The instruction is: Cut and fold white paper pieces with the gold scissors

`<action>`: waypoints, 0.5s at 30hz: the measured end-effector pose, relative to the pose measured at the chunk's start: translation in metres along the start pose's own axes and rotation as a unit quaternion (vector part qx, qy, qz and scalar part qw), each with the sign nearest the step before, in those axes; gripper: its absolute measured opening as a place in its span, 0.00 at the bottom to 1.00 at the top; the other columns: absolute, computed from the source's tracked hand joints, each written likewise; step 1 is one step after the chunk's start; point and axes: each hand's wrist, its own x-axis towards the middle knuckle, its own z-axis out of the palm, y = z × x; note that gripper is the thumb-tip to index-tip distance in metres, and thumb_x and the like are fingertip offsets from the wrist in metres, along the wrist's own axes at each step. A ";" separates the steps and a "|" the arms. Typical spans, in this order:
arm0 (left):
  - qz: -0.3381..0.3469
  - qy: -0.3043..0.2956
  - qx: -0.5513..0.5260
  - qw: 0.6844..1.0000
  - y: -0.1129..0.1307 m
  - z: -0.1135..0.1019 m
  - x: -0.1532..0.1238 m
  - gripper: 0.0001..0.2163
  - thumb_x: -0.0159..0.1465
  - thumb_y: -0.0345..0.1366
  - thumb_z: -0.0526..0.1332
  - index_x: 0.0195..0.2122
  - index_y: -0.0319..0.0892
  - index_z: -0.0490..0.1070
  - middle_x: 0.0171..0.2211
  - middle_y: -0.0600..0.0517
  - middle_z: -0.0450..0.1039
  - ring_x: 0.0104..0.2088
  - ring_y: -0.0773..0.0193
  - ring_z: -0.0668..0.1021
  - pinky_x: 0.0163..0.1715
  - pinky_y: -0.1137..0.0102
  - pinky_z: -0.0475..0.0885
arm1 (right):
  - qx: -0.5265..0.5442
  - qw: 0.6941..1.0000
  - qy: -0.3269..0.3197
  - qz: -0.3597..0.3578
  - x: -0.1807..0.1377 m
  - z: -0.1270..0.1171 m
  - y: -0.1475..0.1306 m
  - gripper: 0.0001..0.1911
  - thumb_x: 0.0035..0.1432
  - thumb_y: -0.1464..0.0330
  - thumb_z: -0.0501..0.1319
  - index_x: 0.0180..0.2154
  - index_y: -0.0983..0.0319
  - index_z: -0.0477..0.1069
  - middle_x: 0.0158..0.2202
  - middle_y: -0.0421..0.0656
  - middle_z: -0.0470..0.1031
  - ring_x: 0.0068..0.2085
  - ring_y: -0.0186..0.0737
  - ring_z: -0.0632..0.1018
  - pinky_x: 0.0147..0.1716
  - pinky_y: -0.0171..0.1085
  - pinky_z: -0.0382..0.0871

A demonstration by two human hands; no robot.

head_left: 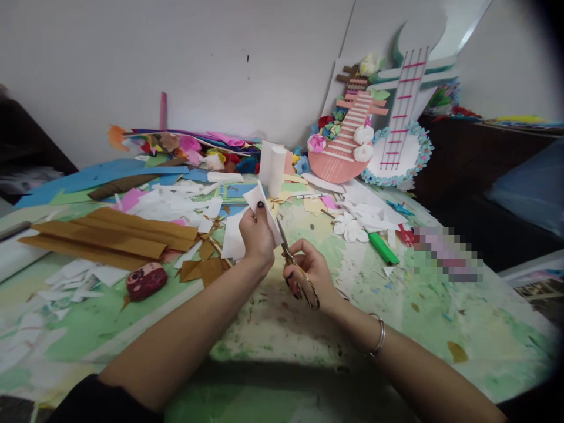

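Observation:
My left hand [258, 235] is closed on a folded piece of white paper [269, 218], with the thumb lying on its face. In my right hand [315, 270] is a pair of scissors [288, 255] with gold-coloured handles, the fingers through the loops. Its blades point up and away, close by the paper's right edge; I cannot tell whether they touch it. Another white sheet [233, 235] lies on the table behind my left hand. A white paper roll [277, 171] stands upright farther back.
Folded brown paper [118, 235] and a dark red painted object [146, 281] lie left. On the right are white paper flowers [350, 226] and a green object [383, 248]. Decorated cardboard instruments [346, 138] lean on the wall. Paper scraps cover much of the green-stained table [396, 352].

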 end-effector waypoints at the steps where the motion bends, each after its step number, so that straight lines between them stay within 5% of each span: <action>1: 0.008 0.006 0.005 1.000 0.000 0.000 0.001 0.16 0.58 0.48 0.60 0.25 0.40 0.65 0.18 0.59 0.60 0.19 0.73 0.62 0.20 0.77 0.60 | 0.002 1.000 0.007 0.004 0.000 0.000 0.000 0.19 0.48 0.59 0.65 0.33 0.58 0.55 0.15 0.27 0.63 0.11 0.25 0.60 0.09 0.25 0.54; 15: 0.066 -0.001 0.027 0.997 -0.004 -0.002 0.001 0.16 0.59 0.48 0.58 0.25 0.40 0.63 0.20 0.58 0.61 0.20 0.72 0.64 0.20 0.77 0.58 | 0.025 0.999 -0.029 -0.022 0.002 0.002 -0.004 0.26 0.49 0.48 0.61 0.34 0.57 0.52 0.16 0.28 0.62 0.13 0.26 0.60 0.12 0.27 0.56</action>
